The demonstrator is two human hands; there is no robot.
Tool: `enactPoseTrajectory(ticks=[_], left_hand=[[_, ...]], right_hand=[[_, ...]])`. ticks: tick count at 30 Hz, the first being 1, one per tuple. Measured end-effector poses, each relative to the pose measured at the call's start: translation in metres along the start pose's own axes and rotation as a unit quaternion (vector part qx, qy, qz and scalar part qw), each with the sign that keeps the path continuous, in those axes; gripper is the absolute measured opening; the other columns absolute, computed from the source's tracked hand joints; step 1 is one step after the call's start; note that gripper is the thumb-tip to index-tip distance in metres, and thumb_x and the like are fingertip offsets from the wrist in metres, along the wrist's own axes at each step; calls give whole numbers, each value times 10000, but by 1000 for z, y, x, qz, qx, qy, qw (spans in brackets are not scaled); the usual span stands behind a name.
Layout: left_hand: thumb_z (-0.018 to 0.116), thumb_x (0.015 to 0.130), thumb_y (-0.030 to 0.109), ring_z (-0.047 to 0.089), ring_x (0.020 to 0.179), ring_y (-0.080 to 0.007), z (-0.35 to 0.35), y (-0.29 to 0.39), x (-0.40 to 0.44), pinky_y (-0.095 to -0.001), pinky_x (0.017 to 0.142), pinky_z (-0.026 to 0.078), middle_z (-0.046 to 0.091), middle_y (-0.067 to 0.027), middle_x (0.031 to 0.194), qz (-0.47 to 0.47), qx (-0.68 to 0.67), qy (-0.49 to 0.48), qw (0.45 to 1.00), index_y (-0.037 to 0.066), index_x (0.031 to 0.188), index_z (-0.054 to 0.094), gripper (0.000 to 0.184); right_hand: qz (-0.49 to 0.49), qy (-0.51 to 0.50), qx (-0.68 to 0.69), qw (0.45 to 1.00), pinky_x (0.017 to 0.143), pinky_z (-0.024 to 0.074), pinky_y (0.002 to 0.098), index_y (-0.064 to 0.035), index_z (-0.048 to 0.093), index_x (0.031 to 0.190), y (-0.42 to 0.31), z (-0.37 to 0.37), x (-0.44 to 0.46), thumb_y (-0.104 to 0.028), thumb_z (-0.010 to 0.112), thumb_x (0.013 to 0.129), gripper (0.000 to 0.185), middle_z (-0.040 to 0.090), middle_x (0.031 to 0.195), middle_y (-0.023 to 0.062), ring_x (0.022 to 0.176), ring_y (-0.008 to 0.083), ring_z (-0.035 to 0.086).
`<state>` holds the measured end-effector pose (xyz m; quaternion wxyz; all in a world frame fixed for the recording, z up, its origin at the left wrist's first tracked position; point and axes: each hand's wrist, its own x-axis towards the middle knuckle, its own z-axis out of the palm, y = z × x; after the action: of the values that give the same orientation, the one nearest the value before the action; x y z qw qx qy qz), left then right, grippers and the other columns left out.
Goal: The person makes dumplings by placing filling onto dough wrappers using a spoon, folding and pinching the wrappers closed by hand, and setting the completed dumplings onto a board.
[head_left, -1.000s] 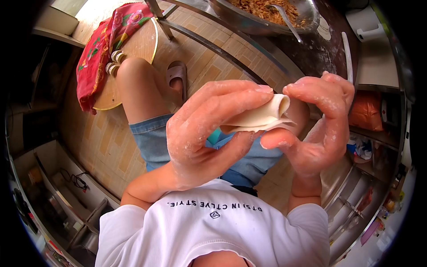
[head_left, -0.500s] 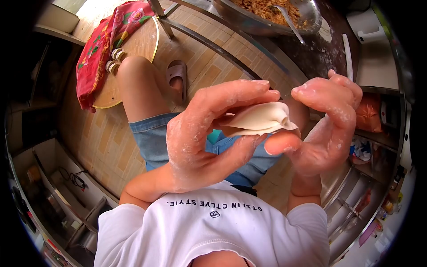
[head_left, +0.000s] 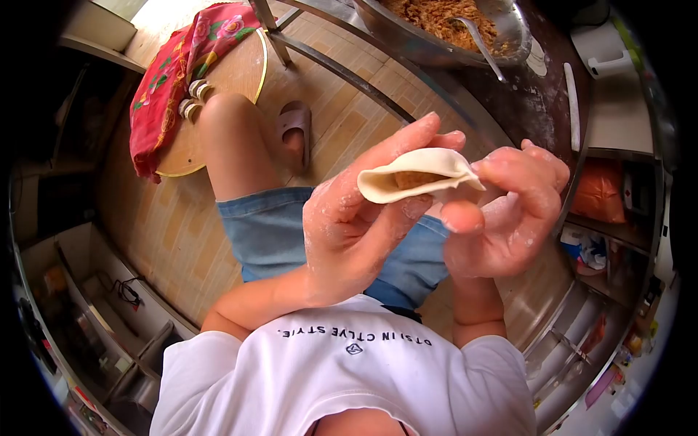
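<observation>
A half-folded dumpling [head_left: 418, 161] is held up before my chest. Its left side gapes, showing brownish filling inside the pale wrapper, while the right end is pinched together. My left hand [head_left: 356, 218] grips it from the left, with the thumb beneath and the fingers behind. At the right, my right hand [head_left: 509, 203] touches the pinched end with its index fingertip. The right thumb sits lower, apart from the finger and the dough. White flour dusts both hands.
A metal bowl [head_left: 520, 51] of filling [head_left: 436, 29] with a spoon [head_left: 480, 47] stands on the dark table [head_left: 523, 109]. A white rod [head_left: 571, 105] lies to its right. Beyond my left knee, a red floral cloth [head_left: 163, 91] partly covers a round board [head_left: 236, 80].
The dumpling has tipped so its open side now shows the filling. My left hand has shifted right, its fingers straighter. My right thumb has moved away from the dough.
</observation>
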<state>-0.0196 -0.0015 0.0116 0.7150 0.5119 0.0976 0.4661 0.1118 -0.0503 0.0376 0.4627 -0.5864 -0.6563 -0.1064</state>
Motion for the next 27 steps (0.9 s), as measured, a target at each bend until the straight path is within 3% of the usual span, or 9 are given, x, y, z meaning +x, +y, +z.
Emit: enactPoseTrajectory(ticks=[2,7,16,20,23,27], left_hand=[[521,887,101,482,1140,-315,-9,4,3,-388,912,437,496,-263,1187,27,106,-35,993,-78,1314,271,526],[518,876,53,530,1073,-328,-12,11,4,-378,862,475,488,-284,1179,85,245,-83,962,-60,1321,224,545],[562,850,62,537,1063,-368,-14,13,9,-376,834,494,498,-269,1161,151,261,-114,947,-33,1285,314,510],[592,836,84,558,1031,-344,-15,19,16,-363,812,501,503,-274,1151,169,296,-136,930,-34,1218,401,443],[599,834,88,579,988,-311,-18,25,21,-342,797,500,522,-276,1121,178,334,-161,912,-24,1209,401,439],[598,837,90,599,937,-275,-15,20,15,-319,783,493,551,-278,1075,136,269,-114,947,-17,1247,331,502]], right_hand=[[3,10,55,998,834,365,361,-108,501,908,5,2,1,-530,675,684,509,494,834,7,783,158,453],[-44,-46,59,996,825,370,373,-133,530,858,7,-5,16,-539,678,666,473,476,843,21,787,169,448],[-51,-38,-3,998,832,368,416,-171,532,760,-3,-12,15,-504,630,715,350,486,804,-9,803,182,423],[-76,-38,-8,996,831,368,420,-169,529,759,-1,-13,17,-488,634,716,340,505,821,-5,804,185,428],[-20,-50,35,998,829,368,419,-169,540,770,-3,-13,18,-476,635,725,324,506,825,-4,787,184,439],[-40,-42,26,998,825,373,415,-168,571,791,-2,-12,19,-457,628,750,298,497,808,-8,773,178,448]])
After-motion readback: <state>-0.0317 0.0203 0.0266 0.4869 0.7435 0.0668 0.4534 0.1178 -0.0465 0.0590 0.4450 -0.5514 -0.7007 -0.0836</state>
